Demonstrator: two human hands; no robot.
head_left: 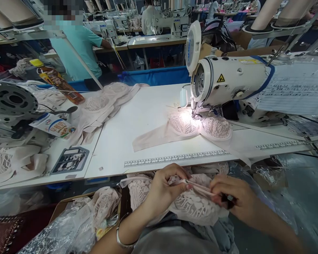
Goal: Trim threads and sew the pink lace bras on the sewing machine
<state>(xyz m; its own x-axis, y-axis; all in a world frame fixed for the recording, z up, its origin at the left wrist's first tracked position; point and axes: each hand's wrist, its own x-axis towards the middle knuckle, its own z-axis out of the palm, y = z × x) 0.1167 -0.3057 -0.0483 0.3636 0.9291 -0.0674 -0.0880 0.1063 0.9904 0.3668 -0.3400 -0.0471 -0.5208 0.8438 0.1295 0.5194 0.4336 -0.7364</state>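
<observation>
My left hand point(163, 187) pinches a thin pale pink strap point(198, 187) of a lace bra point(190, 206) that lies in my lap. My right hand point(234, 199) is closed on the other end of the strap and also grips a small dark tool point(228, 201), too small to name. A second lace bra point(196, 127) lies flat on the white table point(137, 123) under the needle of the white sewing machine point(228, 81), lit by its lamp.
Several pale garments point(100, 106) are piled at the left of the table, with a bottle point(60, 83) and a snack packet point(55, 125). A box with bagged lace pieces point(76, 222) sits at my left knee. A person in a teal shirt point(76, 46) stands behind.
</observation>
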